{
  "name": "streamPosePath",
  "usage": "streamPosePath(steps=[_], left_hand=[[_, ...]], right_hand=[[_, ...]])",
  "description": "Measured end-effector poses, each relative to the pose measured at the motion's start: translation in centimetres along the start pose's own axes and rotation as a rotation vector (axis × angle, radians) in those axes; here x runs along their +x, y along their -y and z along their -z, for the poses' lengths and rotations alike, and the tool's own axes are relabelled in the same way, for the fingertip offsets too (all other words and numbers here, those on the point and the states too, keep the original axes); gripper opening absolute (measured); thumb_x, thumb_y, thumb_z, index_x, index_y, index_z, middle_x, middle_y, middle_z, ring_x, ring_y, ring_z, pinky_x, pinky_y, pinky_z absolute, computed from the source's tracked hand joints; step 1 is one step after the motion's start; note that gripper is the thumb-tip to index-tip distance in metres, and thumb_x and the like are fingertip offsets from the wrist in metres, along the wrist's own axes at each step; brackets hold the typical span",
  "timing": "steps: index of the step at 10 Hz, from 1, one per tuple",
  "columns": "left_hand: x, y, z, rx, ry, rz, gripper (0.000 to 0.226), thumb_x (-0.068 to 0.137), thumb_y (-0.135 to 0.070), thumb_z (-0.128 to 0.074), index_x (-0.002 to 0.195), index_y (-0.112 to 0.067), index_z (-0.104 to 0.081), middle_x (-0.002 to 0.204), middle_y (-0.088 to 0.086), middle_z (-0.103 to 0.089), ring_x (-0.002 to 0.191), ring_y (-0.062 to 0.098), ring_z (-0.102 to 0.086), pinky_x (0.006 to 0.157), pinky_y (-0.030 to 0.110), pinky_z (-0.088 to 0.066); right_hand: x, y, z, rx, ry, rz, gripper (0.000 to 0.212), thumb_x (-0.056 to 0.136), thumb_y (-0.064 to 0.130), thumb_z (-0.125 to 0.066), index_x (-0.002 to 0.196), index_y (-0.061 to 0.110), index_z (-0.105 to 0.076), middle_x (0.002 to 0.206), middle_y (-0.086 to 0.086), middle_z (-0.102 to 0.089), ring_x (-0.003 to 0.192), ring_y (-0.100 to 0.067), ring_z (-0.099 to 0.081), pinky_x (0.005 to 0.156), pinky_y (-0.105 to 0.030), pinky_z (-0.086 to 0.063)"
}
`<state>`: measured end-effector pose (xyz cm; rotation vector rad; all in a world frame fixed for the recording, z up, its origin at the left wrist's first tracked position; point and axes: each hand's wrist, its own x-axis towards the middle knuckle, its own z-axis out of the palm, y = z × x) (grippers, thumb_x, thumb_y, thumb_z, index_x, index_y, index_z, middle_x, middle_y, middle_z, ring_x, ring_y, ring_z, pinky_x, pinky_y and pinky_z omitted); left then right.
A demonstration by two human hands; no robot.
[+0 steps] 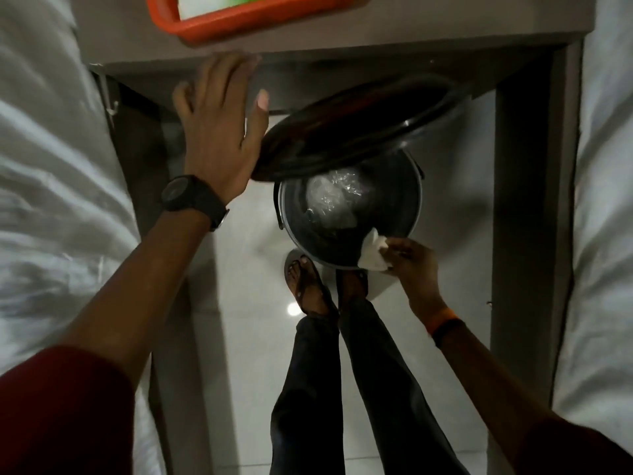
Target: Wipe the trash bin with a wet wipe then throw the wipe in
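Two hands at the open bin: wipe held over its near rim.
Right hand (409, 260) pinches the wipe (373, 255) at the bin (284, 200) edge; left hand (219, 132), fingers spread wide, steadies the raised lid (342, 132). Best to release the wipe well inside, clear of the rim.

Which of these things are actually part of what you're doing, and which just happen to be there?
Part of the job:
bin, open
lid, raised
wipe, pinched in the right hand at the bin's rim
left hand, open beside the lid

Just there:
orange tray on the table
white bedding
watch
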<state>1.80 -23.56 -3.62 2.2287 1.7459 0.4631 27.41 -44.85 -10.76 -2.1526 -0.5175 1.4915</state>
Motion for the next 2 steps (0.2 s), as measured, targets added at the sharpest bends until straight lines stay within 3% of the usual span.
streamPosePath(steps=[1,2], left_hand=[[1.5,-0.6,0.6,0.006,-0.008,0.024,0.049,0.104,-0.042,-0.026,0.146,-0.023,-0.041,0.154,-0.001,-0.04,0.148,0.016,-0.029,0.115,0.044,-0.02],[3.5,-1.0,1.1,0.033,0.01,0.041,0.049,0.104,-0.044,-0.031,0.147,-0.022,-0.04,0.156,0.001,-0.037,0.15,0.019,-0.026,0.12,0.048,-0.013]], right_hand=[[2.2,2.8,-3.0,-0.099,0.001,0.115,0.018,0.092,0.005,-0.067,0.109,0.005,-0.072,0.117,-0.022,-0.072,0.11,-0.033,-0.07,0.095,-0.05,-0.059],[5.5,6.2,-6.1,-0.234,-0.036,0.062,0.024,0.098,0.012,-0.058,0.117,0.002,-0.069,0.119,-0.021,-0.072,0.116,-0.034,-0.066,0.095,-0.033,-0.051]])
